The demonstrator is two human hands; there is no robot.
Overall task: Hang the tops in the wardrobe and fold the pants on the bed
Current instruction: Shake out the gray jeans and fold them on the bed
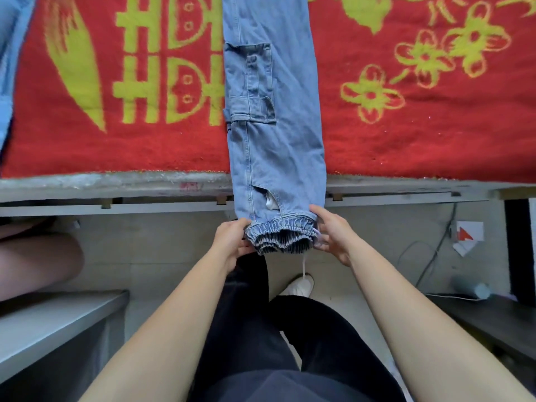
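Note:
Light blue denim cargo pants (272, 117) lie folded lengthwise on the bed, legs stacked, running from the top of the view down over the bed's near edge. Their elastic cuffs (280, 236) hang past the edge. My left hand (232, 240) grips the left side of the cuffs, thumb on top. My right hand (333, 233) holds the right side, thumb over the hem and fingers underneath. A white drawstring (304, 264) dangles below the cuffs.
A red blanket with yellow-green patterns (406, 126) covers the bed. A blue garment (7, 53) lies at the far left. A grey bed-frame rail (116, 184) runs across. A grey surface (52, 320) is at lower left, a dark desk (493, 317) at lower right, cables and paper on the floor.

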